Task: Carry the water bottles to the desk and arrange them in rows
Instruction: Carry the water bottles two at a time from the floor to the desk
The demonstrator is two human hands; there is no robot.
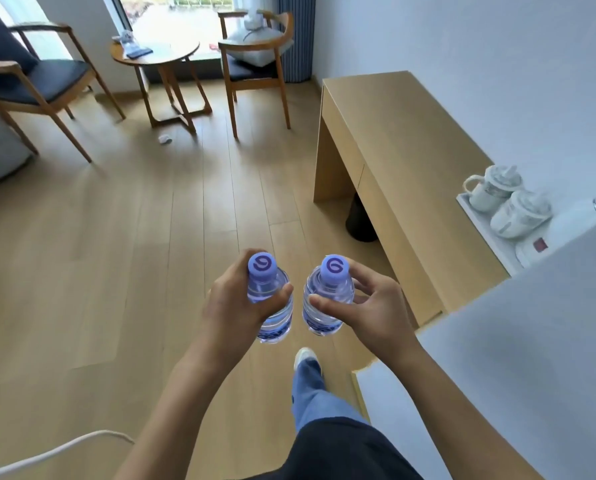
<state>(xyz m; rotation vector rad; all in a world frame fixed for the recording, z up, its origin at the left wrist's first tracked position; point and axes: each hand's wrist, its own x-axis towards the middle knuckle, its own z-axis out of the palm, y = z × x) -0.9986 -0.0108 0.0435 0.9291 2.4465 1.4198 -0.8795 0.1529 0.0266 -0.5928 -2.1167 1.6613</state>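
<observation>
Left hand [235,299] grip round one water bottle [272,306], right hand [376,306] round another [326,303] — desk [404,140] edge ahead-right.

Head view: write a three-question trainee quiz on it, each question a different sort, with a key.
1. True or false: each hand grips one water bottle.
2. Where are the bottles now? A. on the desk B. held above the floor C. on the round table
3. Fill in: both bottle caps are still ____.

Key
1. True: the left hand grips the left bottle; the right hand holds the right bottle with its fingers.
2. B: the desk and the round table hold neither.
3. On.
</observation>
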